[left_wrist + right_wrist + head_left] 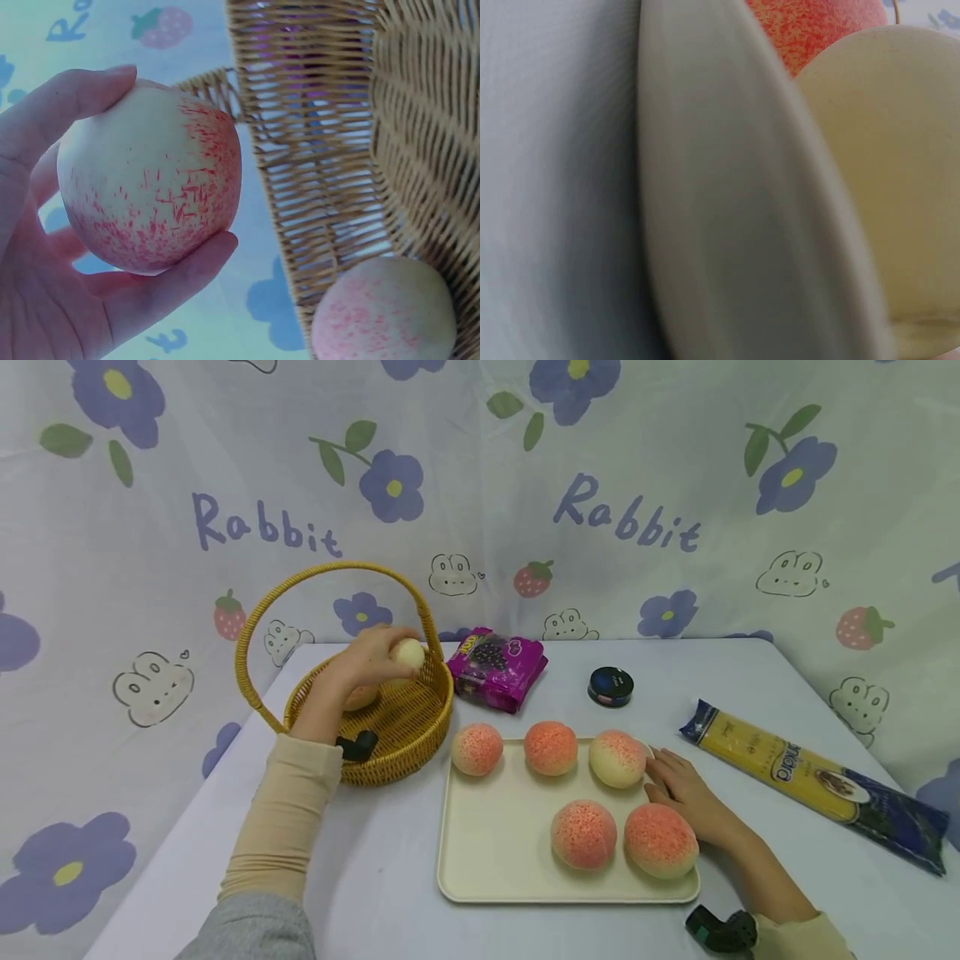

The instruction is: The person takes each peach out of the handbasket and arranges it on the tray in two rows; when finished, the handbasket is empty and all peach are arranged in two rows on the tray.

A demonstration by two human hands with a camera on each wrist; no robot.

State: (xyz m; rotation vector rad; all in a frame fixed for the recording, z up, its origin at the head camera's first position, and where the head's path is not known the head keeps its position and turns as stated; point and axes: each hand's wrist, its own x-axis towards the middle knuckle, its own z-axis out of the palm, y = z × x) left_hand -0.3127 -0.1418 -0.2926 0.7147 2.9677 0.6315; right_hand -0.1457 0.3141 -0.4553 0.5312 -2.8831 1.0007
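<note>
My left hand [369,653] grips a pale peach [154,184] with red flecks, thumb and fingers around its sides, above the wicker basket [401,760]. Another peach [386,315] lies inside the basket, partly covered by the left arm in the head view. A cream tray [487,852] bears several pink peaches [584,835], three in the back row and two in front. At the tray's right edge rests my right hand [693,802], fingers extended beside the back right peach [617,760]. The right wrist view shows the tray's wall [742,195] close up.
Behind the tray lie a purple grape-printed packet [498,668] and a round dark tin [611,686]. A long yellow and blue pasta packet [817,781] lies at the right. The basket's tall handle [330,567] arches over it, and a printed curtain [480,485] hangs behind the table.
</note>
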